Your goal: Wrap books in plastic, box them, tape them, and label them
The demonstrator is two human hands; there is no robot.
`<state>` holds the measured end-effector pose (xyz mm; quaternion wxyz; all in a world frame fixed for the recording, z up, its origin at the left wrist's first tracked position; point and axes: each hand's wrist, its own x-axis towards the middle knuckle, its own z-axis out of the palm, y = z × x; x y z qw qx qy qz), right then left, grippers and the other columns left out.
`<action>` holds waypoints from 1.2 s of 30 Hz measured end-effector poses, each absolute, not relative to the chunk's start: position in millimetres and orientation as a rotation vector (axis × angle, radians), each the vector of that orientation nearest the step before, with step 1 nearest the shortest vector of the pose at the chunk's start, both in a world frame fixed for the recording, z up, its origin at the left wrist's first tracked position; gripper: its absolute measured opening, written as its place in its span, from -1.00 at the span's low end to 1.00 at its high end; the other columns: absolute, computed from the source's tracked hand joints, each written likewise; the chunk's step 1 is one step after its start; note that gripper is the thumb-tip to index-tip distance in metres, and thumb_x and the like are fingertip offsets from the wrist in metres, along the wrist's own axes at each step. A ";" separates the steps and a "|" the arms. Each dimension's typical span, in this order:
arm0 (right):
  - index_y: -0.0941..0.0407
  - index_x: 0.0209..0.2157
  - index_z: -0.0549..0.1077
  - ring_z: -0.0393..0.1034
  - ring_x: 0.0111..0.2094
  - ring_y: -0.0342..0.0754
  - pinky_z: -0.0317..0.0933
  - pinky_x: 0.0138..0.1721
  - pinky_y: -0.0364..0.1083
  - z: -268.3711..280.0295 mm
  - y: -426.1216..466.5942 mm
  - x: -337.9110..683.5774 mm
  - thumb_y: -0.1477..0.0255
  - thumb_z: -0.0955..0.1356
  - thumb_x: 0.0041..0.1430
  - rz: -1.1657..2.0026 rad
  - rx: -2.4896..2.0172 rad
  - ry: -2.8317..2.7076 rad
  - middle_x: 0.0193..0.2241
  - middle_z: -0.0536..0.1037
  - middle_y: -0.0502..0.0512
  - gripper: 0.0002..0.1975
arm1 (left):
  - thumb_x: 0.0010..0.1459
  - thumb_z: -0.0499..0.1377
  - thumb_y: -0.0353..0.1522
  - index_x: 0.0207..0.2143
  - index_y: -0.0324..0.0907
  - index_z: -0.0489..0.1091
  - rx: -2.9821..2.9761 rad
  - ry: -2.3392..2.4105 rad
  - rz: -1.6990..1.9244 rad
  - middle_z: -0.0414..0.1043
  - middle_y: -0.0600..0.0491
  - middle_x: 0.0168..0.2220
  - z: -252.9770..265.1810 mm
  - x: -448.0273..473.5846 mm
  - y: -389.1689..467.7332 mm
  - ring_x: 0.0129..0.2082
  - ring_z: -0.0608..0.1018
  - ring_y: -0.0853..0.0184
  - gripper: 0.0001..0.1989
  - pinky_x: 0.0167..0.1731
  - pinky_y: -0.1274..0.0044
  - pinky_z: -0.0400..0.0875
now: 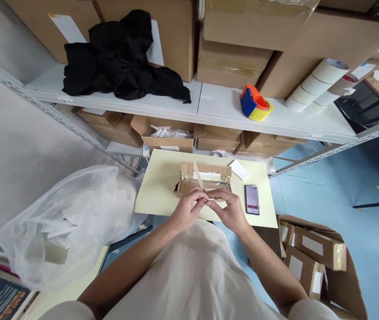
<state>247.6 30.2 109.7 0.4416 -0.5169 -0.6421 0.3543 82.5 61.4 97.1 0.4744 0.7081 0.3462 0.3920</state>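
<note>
We see a thin white strip [198,174], a long brown cardboard box [189,185] and a flat pale-yellow tabletop [157,178].

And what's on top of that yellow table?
A cardboard box, a flat white thing and a phone. The left hand and right hand, pinching a thin white strip, hide part of the box and table.

Single head view — forward and down, tabletop [157,180] near
</note>
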 end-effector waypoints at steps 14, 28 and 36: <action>0.07 -0.37 0.50 0.45 -0.18 -0.03 0.32 -0.14 -0.05 94.0 32.1 249.2 0.28 0.37 0.16 1.263 -1.232 -1.366 -0.28 0.55 0.09 -0.85 | 0.28 -0.02 -0.35 -0.39 -0.16 0.23 1.850 0.875 0.805 0.30 0.07 -0.37 99.1 67.6 59.0 -0.34 0.39 0.38 -0.83 -0.28 0.54 0.26; 0.12 -0.50 0.44 0.37 -0.44 -0.12 0.26 -0.34 -0.11 102.3 64.8 298.5 0.18 0.46 -0.04 1.464 -1.304 -1.139 -0.47 0.53 0.00 -0.71 | 0.10 0.04 -0.35 -0.47 -0.16 0.24 1.838 1.046 0.630 0.31 0.12 -0.46 109.8 0.2 121.3 -0.44 0.33 0.42 -0.89 -0.42 0.60 0.22; 0.11 -0.49 0.46 0.35 -0.40 -0.09 0.23 -0.34 -0.10 96.6 66.1 324.1 0.18 0.43 0.01 1.419 -1.448 -1.167 -0.45 0.52 0.04 -0.72 | 0.08 0.03 -0.36 -0.45 -0.14 0.28 2.141 1.250 0.427 0.37 0.11 -0.46 104.7 -51.3 192.4 -0.44 0.40 0.37 -0.91 -0.39 0.57 0.22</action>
